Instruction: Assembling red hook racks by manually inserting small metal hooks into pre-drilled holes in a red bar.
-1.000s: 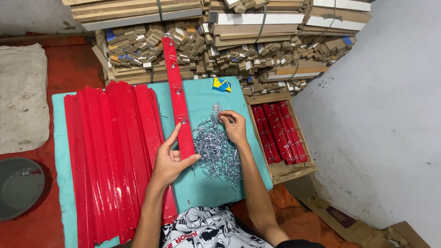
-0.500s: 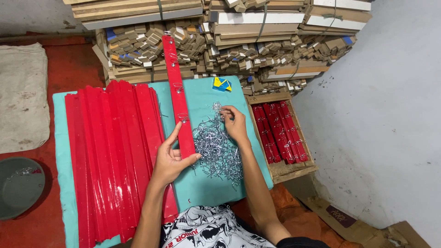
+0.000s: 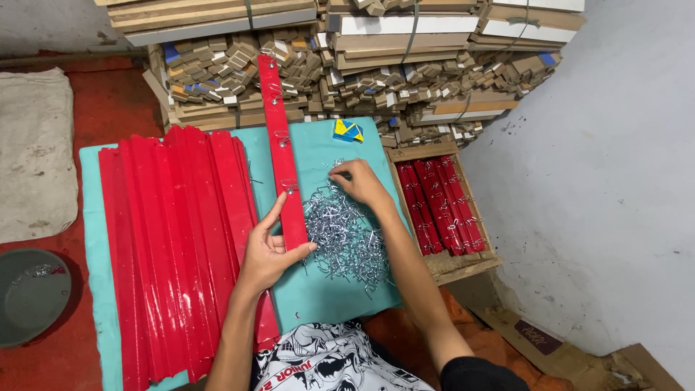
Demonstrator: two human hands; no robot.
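My left hand (image 3: pixel 269 250) grips the near end of a long red strip (image 3: pixel 281 145) that lies lengthwise on a teal cloth (image 3: pixel 322 286), with small metal clips fixed along it. My right hand (image 3: pixel 362 185) reaches into the far edge of a pile of small silver metal clips (image 3: pixel 344 235), fingers pinched among them. Whether it holds one I cannot tell. A fanned stack of glossy red strips (image 3: pixel 174 239) lies to the left of the held strip.
A wooden tray (image 3: pixel 478 262) at right holds red strips with clips. Stacks of cardboard and wood pieces (image 3: pixel 347 58) stand behind. A small yellow and blue packet (image 3: pixel 348 130), a grey sack (image 3: pixel 32 152) and a dark bowl (image 3: pixel 30 293) are around.
My right hand has shifted slightly toward the far edge of the clip pile. My left hand and the red strip have stayed in place.
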